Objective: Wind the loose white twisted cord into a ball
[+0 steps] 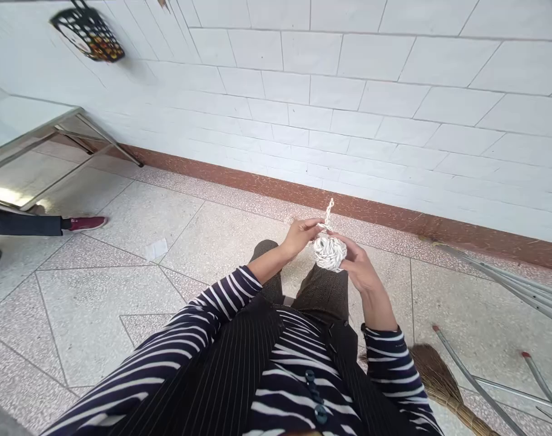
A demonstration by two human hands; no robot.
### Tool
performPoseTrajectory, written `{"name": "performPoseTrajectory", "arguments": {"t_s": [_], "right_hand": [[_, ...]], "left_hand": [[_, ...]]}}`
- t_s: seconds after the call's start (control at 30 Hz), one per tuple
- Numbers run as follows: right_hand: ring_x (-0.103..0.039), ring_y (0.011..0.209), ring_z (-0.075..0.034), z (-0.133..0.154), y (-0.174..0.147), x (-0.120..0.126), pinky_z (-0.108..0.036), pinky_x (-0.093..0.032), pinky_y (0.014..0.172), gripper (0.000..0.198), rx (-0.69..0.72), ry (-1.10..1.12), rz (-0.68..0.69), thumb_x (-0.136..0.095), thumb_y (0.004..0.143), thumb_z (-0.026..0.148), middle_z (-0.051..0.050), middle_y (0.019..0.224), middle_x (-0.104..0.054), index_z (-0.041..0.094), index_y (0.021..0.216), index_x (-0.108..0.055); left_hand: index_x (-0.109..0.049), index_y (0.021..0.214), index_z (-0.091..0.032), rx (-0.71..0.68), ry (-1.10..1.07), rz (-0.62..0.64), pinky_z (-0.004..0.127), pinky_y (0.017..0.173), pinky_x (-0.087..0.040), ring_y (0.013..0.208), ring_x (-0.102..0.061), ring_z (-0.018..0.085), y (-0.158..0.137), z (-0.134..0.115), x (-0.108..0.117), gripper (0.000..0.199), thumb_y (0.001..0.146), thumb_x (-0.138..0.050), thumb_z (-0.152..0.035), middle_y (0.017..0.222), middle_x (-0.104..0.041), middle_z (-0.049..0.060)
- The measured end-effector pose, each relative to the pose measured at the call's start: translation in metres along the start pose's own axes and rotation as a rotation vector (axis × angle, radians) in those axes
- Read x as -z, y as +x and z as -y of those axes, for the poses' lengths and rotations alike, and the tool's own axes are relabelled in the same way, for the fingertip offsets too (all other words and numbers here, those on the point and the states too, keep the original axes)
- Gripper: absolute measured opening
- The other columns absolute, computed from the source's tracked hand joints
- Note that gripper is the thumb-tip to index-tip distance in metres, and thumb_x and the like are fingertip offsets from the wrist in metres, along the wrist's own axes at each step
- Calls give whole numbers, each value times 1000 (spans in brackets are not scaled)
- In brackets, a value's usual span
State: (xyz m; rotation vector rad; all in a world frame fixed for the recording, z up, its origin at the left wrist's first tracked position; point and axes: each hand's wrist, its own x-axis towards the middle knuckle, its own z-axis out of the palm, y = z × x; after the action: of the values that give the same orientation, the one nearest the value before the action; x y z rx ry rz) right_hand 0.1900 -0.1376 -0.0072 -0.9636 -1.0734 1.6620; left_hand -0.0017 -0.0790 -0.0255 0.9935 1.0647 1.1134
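In front of my knees is a ball of white cord (329,253), wound in thick, twisted-looking strands. My right hand (362,266) curls around its right side, thumb and fingers on the ball. A short length of braided cord (329,212) sticks up past the top of the ball, ending in a small loop. At the foot of that braid, the fingertips of my left hand (299,236) pinch the cord. The underside of the ball and some of my right fingertips are hidden.
A white tiled wall (312,109) rises ahead. To the left are a metal-framed table (94,154), a person's red shoe (89,223) and a paper scrap (157,249). A broom (434,369) and metal legs (466,363) lie to the right. A black basket (88,33) hangs upper left.
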Motion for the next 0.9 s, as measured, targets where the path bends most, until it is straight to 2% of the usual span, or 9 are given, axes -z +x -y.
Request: {"name": "performPoseTrajectory", "arguments": {"t_s": [0.13,0.23,0.33,0.47,0.53,0.63,0.73,0.8,0.9], "right_hand": [[-63,117,-26,-18,11,-20,-32,-55,85,61,11,45,-68,-84,57,18,-2,139,-67,31,117,-75],[-66,91,-21,-19,6,-24,-26,-50,61,57,-28,44,-92,-81,58,18,-2,121,-74,30,114,-76],[-65,79,-19,-11,-5,-20,-26,-50,61,54,-74,22,-73,-80,54,12,-3,101,-77,25,107,-79],[-67,77,-22,1,-12,-8,-30,-51,58,51,-100,26,-54,-76,54,21,-7,97,-78,24,105,-78],[-65,71,-21,5,-10,-3,-30,-50,54,49,-103,22,-57,-73,58,25,-7,92,-76,25,106,-77],[-58,63,-17,9,-5,-4,-28,-46,50,49,-98,-6,-60,-71,60,26,-5,89,-75,27,109,-75],[-53,59,-13,17,-3,-10,-25,-41,47,51,-105,-47,-51,-71,63,21,-5,102,-76,27,113,-75],[-56,65,-13,24,-5,-12,-24,-42,49,56,-115,-108,-49,-72,64,18,-5,120,-74,28,119,-74],[-66,90,-20,33,-11,-2,-26,-50,62,62,-124,-283,-81,-74,64,15,-5,138,-68,28,125,-74]], "left_hand": [[-83,97,-14,-57,64,60,37,91,-54,95,-72,24,-7,3,7,27,77,-82,-32,101,-80,10],[-83,93,-15,-136,225,60,36,94,-53,98,-73,24,-8,0,23,18,83,-74,-26,102,-80,9],[-82,95,-17,-211,410,41,31,90,-54,93,-74,22,-7,-6,44,19,89,-66,-23,96,-81,7],[-81,103,-19,-292,663,48,28,81,-52,77,-72,19,-6,-13,63,23,91,-61,-21,80,-78,3],[-81,106,-20,-305,683,32,27,79,-51,74,-71,18,-5,-14,63,24,91,-61,-22,77,-77,3],[-79,104,-17,-242,432,24,28,77,-52,71,-69,17,-1,-12,55,25,94,-61,-32,74,-75,3],[-75,86,-13,-89,42,56,30,81,-56,77,-70,17,7,-5,48,36,91,-68,-49,82,-76,8],[-73,83,-12,16,-150,57,34,83,-57,83,-72,19,11,-1,49,47,86,-72,-58,87,-77,11],[-72,91,-10,88,-287,22,37,86,-57,86,-73,22,16,2,60,55,81,-76,-64,89,-77,14]]}}
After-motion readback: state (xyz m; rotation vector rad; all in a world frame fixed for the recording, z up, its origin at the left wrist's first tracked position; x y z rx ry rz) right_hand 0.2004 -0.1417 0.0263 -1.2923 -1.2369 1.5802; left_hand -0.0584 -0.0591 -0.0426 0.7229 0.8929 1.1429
